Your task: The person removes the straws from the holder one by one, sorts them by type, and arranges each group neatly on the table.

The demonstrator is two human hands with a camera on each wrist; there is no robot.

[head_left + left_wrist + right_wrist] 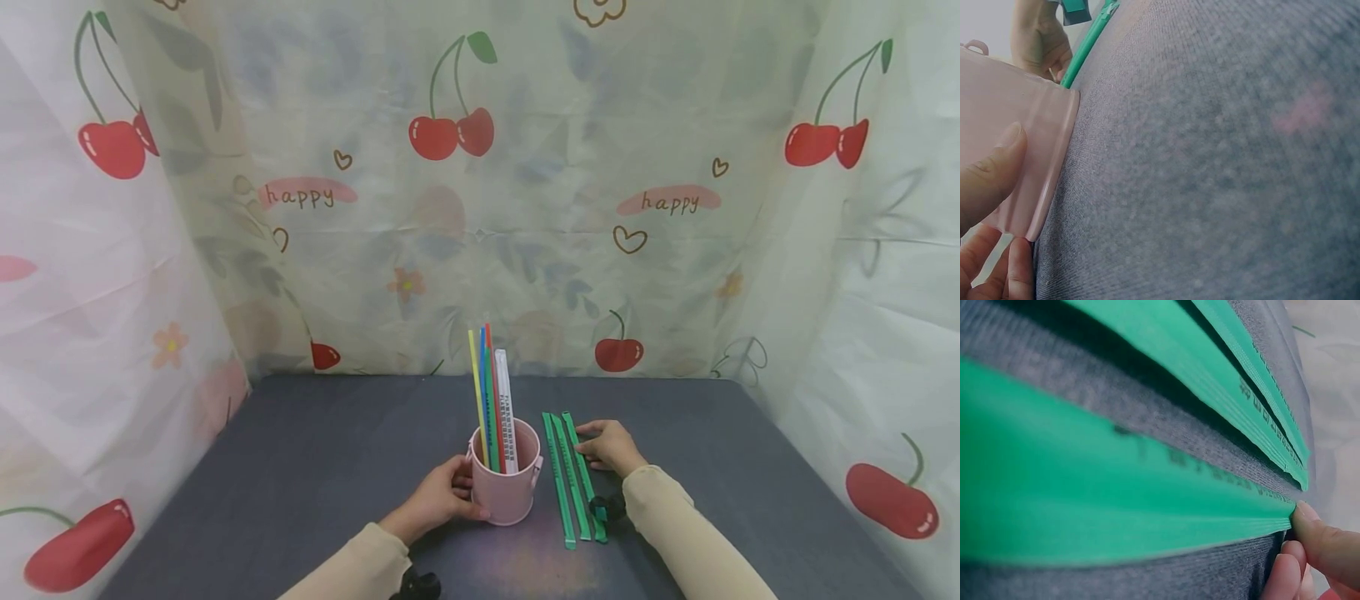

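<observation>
My left hand [442,497] grips a small pink bucket [505,497], thumb on its near side and fingers round the left. In the left wrist view the thumb [997,169] presses the bucket wall [1041,150] while the fingertips [1019,265] curl by its base. Three slim green wrapped straws [572,475], printed with dark lettering, lie side by side right of the bucket. My right hand [611,446] pinches the rightmost green wrapped straw [1147,506] close to its far end, between thumb [1325,540] and fingers.
Yellow, blue, green and red sticks stand in the bucket with white wrapped straws [506,408] bearing black print. The dark grey cloth-covered table [330,467] is enclosed by pale curtains [517,275] with cherries and "happy" lettering.
</observation>
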